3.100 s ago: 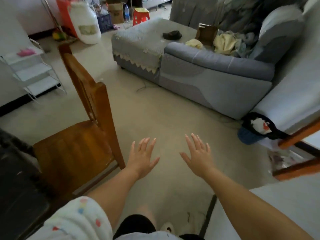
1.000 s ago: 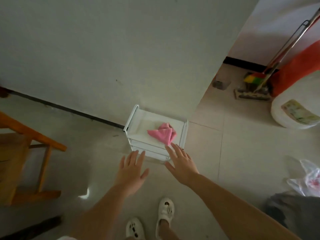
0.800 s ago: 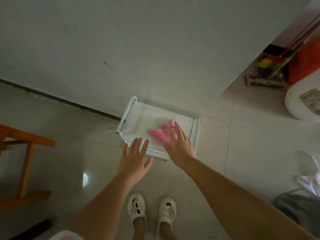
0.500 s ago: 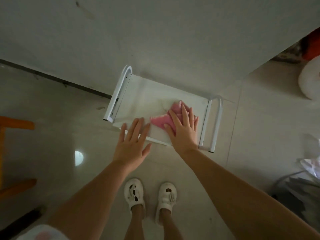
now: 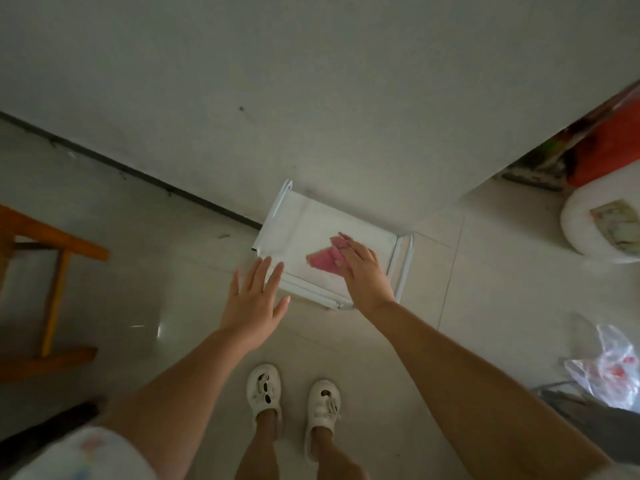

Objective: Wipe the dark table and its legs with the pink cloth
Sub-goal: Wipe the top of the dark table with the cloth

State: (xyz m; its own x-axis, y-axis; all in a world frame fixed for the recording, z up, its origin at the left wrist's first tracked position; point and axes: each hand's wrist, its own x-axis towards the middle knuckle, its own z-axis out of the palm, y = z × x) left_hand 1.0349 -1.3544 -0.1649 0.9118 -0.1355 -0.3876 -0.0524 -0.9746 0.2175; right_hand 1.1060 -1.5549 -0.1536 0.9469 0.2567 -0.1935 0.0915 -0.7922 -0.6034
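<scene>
The pink cloth (image 5: 321,260) lies crumpled on the top shelf of a small white rack (image 5: 294,230) that stands against the wall. My right hand (image 5: 363,271) is on the cloth's right part, fingers curled down into it and gripping it. My left hand (image 5: 256,296) hovers flat with spread fingers at the rack's front left corner and holds nothing. A dark edge at the bottom left (image 5: 45,431) may be the table; the rest of the table is out of view.
A wooden chair (image 5: 52,271) stands at the left. At the right are a white plastic jug (image 5: 599,233), an orange object (image 5: 609,147) and a plastic bag (image 5: 609,372) on the floor. My feet in white shoes (image 5: 294,393) stand just before the rack.
I walked from the sofa area to the white rack. My right hand reached onto the pink cloth, lay flat on it, and now its fingers have curled into it.
</scene>
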